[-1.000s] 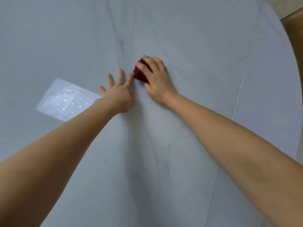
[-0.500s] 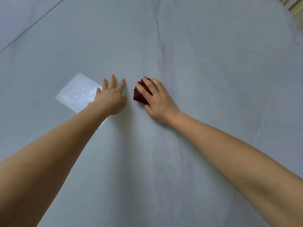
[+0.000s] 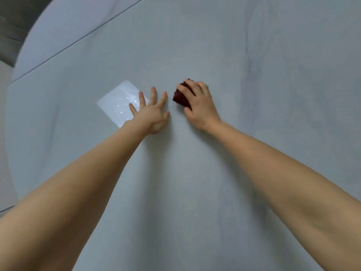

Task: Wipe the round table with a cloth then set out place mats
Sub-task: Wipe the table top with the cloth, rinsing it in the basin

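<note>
The round table point(image 3: 254, 55) has a pale grey top that fills most of the view. A dark red cloth point(image 3: 180, 97) lies bunched on it near the middle, mostly covered by my right hand point(image 3: 198, 105), whose fingers curl over it and press it down. My left hand point(image 3: 151, 112) lies flat on the table just left of the cloth, fingers spread and straight, holding nothing. Both bare forearms reach in from the bottom of the view.
A bright rectangular patch of reflected light point(image 3: 119, 103) sits on the table by my left hand. A thin seam line point(image 3: 82, 39) crosses the top at the far left. The table's curved edge point(image 3: 27, 39) and darker floor show at the upper left.
The view has swung left, bringing the table's left edge in. My right hand has carried the cloth leftwards over the table. My left hand has stayed flat beside it.
</note>
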